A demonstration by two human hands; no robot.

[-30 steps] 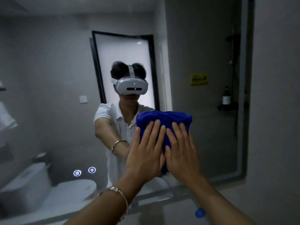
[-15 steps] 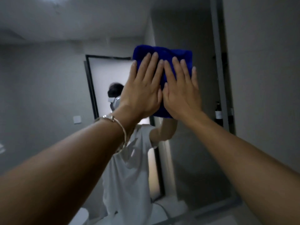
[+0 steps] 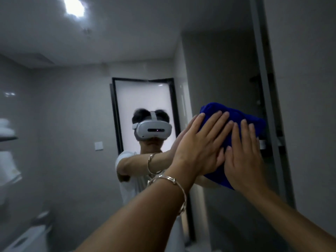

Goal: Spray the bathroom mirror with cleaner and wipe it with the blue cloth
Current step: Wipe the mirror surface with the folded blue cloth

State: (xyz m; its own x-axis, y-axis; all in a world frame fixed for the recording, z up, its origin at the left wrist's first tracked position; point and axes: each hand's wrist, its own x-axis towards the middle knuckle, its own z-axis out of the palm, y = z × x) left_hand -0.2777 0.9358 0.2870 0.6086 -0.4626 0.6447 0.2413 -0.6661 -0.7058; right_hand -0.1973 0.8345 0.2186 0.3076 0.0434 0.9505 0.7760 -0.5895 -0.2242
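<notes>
A folded blue cloth (image 3: 252,124) lies flat against the bathroom mirror (image 3: 72,124), close to the mirror's right edge. My left hand (image 3: 200,144), with a silver bracelet on its wrist, presses on the cloth's left part, fingers spread and pointing up and right. My right hand (image 3: 243,151) presses flat on the cloth's right part beside it. The two hands touch at the thumbs. No spray bottle is in view. The mirror shows a person in a white shirt with a white headset.
The mirror's grey frame (image 3: 263,88) runs down the right side, with a plain wall (image 3: 309,88) beyond it. Reflected in the glass are a dark-framed door (image 3: 143,113), a wall switch (image 3: 98,146), folded towels (image 3: 7,128) at left and a white toilet (image 3: 31,235) at lower left.
Both hands slid the cloth up the mirror from low centre, then down and to the right toward the frame. The view tilted up and then settled lower.
</notes>
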